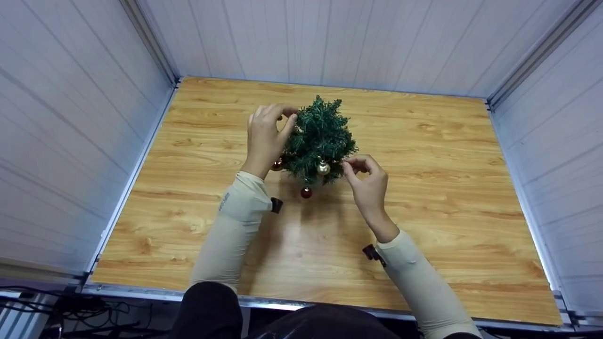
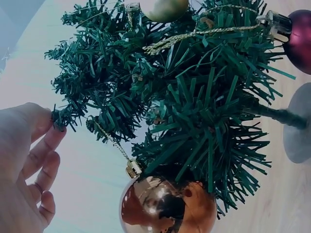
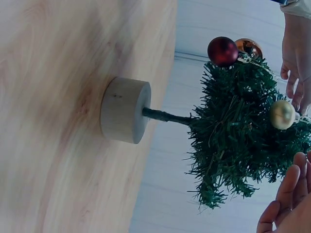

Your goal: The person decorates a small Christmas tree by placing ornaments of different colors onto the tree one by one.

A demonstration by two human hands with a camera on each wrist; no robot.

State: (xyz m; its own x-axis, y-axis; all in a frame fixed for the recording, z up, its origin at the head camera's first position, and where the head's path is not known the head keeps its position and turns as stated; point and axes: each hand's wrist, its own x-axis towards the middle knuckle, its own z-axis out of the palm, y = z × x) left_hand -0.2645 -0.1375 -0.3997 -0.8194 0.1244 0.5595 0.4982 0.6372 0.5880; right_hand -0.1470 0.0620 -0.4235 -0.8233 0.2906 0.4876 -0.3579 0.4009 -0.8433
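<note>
A small green artificial Christmas tree [image 1: 325,132] stands in the middle of the table. My left hand [image 1: 268,132] is at its upper left, thumb and forefinger pinching a branch tip in the left wrist view. On the lower right side, my right hand [image 1: 370,181] pinches the end of another branch; its fingertips are partly cut off in the right wrist view. A shiny copper bauble [image 2: 167,206] hangs by a gold cord on the left. A pale gold bauble [image 1: 323,168] hangs at the front, with a dark red bauble [image 1: 306,192] lower down.
The tree's round wooden base [image 3: 119,111] rests on the wood-grain table [image 1: 447,197]. White panel walls [image 1: 301,42] enclose the back and both sides. Black cables [image 1: 94,306] lie below the table's front left corner.
</note>
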